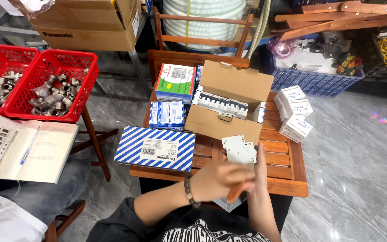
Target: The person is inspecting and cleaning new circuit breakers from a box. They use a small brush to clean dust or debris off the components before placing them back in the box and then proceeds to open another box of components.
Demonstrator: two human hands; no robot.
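Observation:
My right hand (260, 172) stands upright over the front edge of the wooden slatted table (283, 163) and holds a white circuit breaker (239, 150) by its lower part. My left hand (218, 178), with a bead bracelet on the wrist, is closed and blurred right against it, gripping an orange handle-like thing (235, 193); I cannot tell what that thing is. Just beyond the hands, an open cardboard box (229, 83) holds a row of white breakers (222, 104).
On the table lie a long blue-and-white striped box (155, 148), smaller striped boxes (166, 114), a green-and-white box (175, 80) and stacked small white boxes (294, 114). At left are red baskets (52, 85) of metal fittings and a notebook (36, 150) with a pen. A blue crate (312, 80) is behind.

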